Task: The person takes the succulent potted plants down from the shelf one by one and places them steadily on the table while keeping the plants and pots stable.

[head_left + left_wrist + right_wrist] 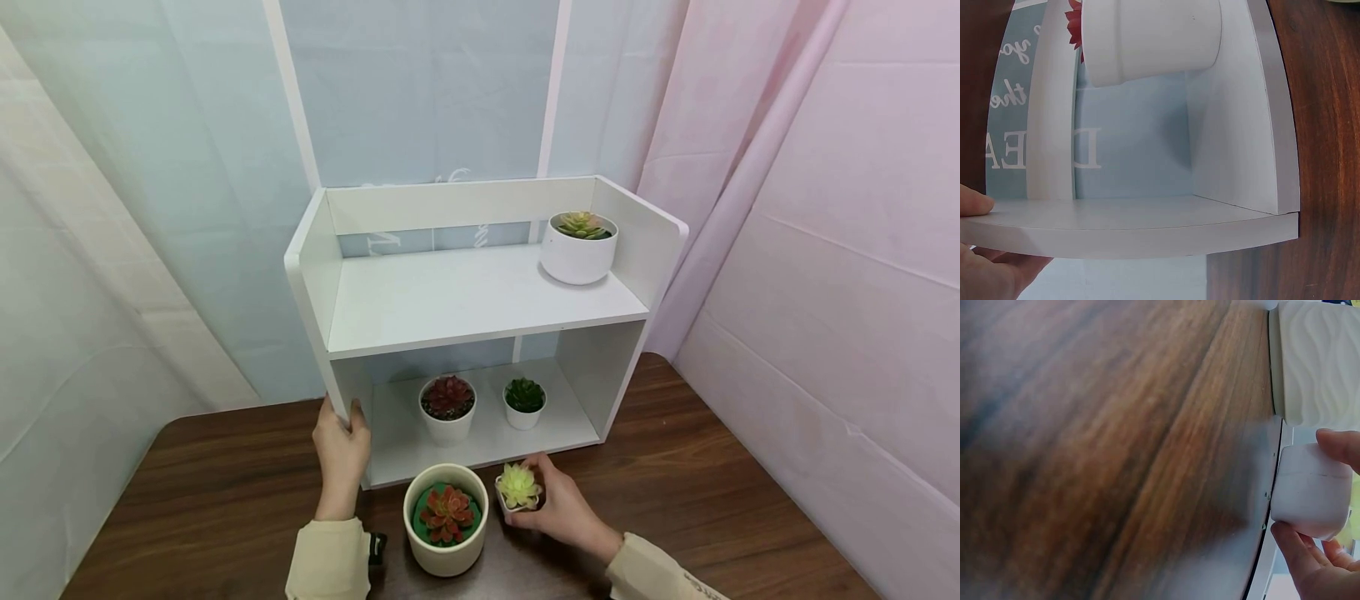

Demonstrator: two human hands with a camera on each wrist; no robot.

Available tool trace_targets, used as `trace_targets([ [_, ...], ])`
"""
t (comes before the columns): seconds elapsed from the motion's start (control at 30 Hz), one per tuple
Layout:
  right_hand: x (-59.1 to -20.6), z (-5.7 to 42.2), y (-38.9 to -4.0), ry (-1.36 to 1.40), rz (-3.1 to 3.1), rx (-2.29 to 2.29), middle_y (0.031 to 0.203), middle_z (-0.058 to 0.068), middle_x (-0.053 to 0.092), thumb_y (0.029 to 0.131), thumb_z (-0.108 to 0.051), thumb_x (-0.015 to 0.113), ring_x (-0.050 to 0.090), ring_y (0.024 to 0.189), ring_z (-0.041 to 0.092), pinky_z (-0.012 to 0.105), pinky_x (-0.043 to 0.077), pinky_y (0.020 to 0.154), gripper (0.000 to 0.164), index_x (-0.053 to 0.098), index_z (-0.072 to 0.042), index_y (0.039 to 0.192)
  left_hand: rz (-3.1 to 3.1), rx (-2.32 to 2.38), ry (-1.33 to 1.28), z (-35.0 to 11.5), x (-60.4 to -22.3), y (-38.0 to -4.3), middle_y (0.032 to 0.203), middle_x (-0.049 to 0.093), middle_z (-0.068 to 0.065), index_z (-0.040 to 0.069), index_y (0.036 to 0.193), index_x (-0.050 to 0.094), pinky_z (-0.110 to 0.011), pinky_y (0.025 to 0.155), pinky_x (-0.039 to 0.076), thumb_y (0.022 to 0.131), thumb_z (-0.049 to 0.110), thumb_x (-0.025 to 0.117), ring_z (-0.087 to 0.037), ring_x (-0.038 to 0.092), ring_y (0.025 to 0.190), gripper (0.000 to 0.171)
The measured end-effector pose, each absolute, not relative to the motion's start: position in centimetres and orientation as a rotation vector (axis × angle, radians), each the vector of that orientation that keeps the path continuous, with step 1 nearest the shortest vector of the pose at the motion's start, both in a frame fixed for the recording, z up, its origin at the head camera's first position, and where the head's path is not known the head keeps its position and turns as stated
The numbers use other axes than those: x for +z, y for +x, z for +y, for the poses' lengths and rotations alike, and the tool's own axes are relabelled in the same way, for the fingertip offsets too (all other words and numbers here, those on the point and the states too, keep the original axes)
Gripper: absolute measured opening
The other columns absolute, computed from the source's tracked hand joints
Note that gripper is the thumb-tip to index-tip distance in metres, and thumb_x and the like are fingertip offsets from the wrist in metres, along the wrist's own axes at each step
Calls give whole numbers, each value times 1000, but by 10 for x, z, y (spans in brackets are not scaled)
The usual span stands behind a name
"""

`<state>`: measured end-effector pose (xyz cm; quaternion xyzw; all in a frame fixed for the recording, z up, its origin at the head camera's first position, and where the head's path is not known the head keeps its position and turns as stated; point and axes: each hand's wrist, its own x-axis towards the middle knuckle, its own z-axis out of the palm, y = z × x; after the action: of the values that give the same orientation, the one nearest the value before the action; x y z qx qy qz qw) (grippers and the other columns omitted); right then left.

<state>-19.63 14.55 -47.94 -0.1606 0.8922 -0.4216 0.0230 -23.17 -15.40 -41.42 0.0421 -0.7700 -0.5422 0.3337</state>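
My right hand (pixel 564 510) pinches a small white pot with a pale yellow-green succulent (pixel 519 486), in front of the shelf's lower front edge. The right wrist view shows thumb and fingers on opposite sides of that white pot (pixel 1311 490). With my left hand (pixel 342 450) I grip the left side panel of a white two-tier shelf (pixel 480 296); in the left wrist view the panel (pixel 1129 240) lies between thumb and fingers. A cream pot with a red-orange succulent (pixel 446 560) stands on the table between my hands. Its wavy ribbed side shows in the right wrist view.
On the lower tier stand a dark red succulent in a white pot (pixel 450 429) and a green one in a smaller pot (pixel 522 418). A wider white pot (pixel 577 258) sits at the upper tier's right end. The table (pixel 720 492) is dark wood; curtains (pixel 840 275) hang around it.
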Motion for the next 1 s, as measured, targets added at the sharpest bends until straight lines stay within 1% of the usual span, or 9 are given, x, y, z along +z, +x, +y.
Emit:
trace_targets([
  [0.13, -480, 145, -196, -505, 2745, -1313, 110, 10, 59, 65, -26, 89, 61, 94, 17, 25, 52, 75, 67, 48, -7, 114, -2011, -1418, 112, -154, -414, -232, 120, 57, -37, -14, 124, 52, -64, 79, 49, 93, -4, 47, -51, 57, 109, 33],
  [0.33, -482, 144, -195, -487, 2748, -1295, 107, 7, 60, 64, -26, 89, 60, 94, 17, 27, 51, 76, 67, 48, -8, 114, -2015, -1419, 123, -154, -414, -232, 120, 57, -36, -13, 124, 52, -64, 82, 48, 93, -4, 47, -51, 56, 111, 33],
  [0.57, -485, 143, -193, -487, 2756, -1291, 105, 7, 61, 63, -28, 90, 61, 94, 18, 27, 51, 76, 68, 48, -7, 114, -2013, -1426, 120, -154, -414, -232, 121, 57, -36, -13, 125, 51, -64, 80, 48, 93, -4, 47, -51, 56, 110, 33],
  [1.0, -486, 143, -193, -502, 2724, -1303, 108, 8, 60, 64, -28, 89, 60, 96, 18, 27, 51, 76, 70, 48, -7, 116, -2008, -1427, 120, -154, -414, -232, 120, 57, -36, -13, 125, 52, -64, 79, 48, 93, -4, 47, -51, 57, 109, 33],
])
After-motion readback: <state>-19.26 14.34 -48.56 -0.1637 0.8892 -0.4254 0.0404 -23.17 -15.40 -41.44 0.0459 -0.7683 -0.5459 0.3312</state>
